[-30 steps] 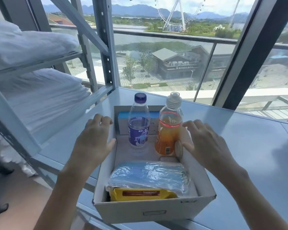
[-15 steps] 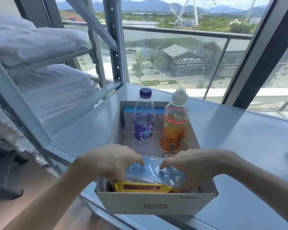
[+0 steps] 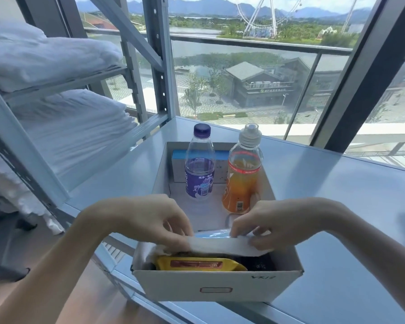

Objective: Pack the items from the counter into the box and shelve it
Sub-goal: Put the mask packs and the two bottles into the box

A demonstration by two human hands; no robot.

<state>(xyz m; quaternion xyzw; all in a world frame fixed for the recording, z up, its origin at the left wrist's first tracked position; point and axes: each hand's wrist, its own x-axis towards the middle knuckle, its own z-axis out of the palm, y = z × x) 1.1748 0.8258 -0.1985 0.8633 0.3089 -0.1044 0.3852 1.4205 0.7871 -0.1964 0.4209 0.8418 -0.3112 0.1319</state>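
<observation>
An open white cardboard box (image 3: 220,286) sits at the counter's near edge. Inside stand a purple-labelled water bottle (image 3: 199,164) and an orange drink bottle (image 3: 243,174), with a blue-topped carton (image 3: 180,160) behind them. A yellow packet (image 3: 199,264) lies at the near end. My left hand (image 3: 150,220) and my right hand (image 3: 278,223) pinch a clear bag of blue masks (image 3: 220,242) by its white edge and hold it tilted up above the yellow packet.
A grey metal shelving rack (image 3: 154,66) stands at the left, its shelves stacked with white folded bedding (image 3: 63,127). The grey counter (image 3: 337,195) runs along a large window. The box hangs slightly over the counter's near edge.
Both hands came from the box's sides to the mask bag, took hold of it and tipped its near edge upward. The view has shifted a little closer.
</observation>
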